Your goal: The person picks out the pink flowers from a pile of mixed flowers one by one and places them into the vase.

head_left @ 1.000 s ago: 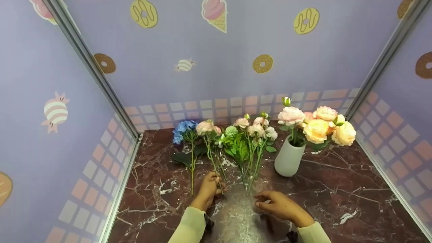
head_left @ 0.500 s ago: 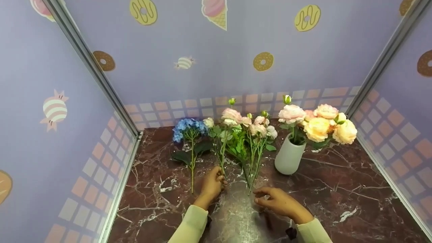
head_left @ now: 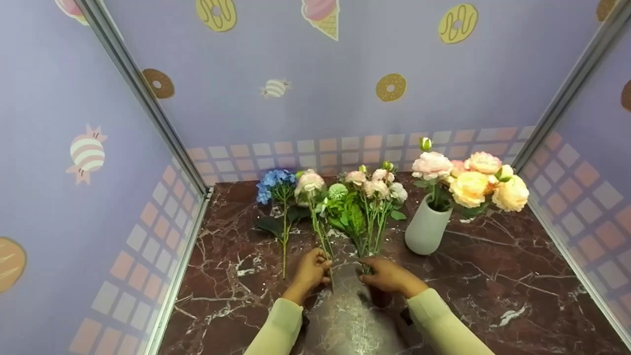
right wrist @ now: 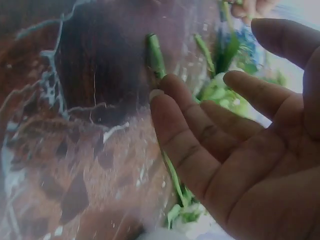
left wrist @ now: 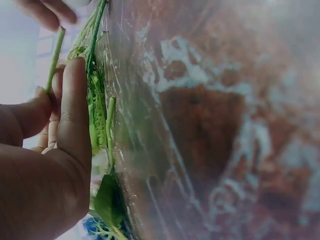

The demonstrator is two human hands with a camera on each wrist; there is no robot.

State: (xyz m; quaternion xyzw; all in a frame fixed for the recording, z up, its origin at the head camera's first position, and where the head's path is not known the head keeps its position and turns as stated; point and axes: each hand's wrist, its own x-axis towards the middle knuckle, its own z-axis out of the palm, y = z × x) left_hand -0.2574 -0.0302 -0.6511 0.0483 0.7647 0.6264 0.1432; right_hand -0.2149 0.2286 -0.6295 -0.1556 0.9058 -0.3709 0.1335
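Between thumb and fingers, my left hand [head_left: 310, 272] pinches the thin green stem of a pale pink artificial flower [head_left: 309, 182]; the cut stem end [left wrist: 56, 57] sticks out in the left wrist view. My right hand [head_left: 388, 276] is at the lower stems of a bunch of pink flowers [head_left: 376, 189]. In the right wrist view its fingers [right wrist: 182, 135] are spread and gently bent, the fingertips beside a thick green stem end [right wrist: 155, 56]; whether they touch it is unclear. Green fern foliage [head_left: 352, 217] lies left of that bunch.
To the right stands a white vase [head_left: 428, 229] with peach and yellow flowers [head_left: 468, 189]. A blue hydrangea [head_left: 276, 183] lies left of the left hand. Patterned walls [head_left: 325, 108] enclose the dark marbled tabletop [head_left: 227, 301] at the back and sides.
The flower in my left hand rose and swung right, then came back left with its head lower. My right hand has moved forward and left to the bunch's stems.
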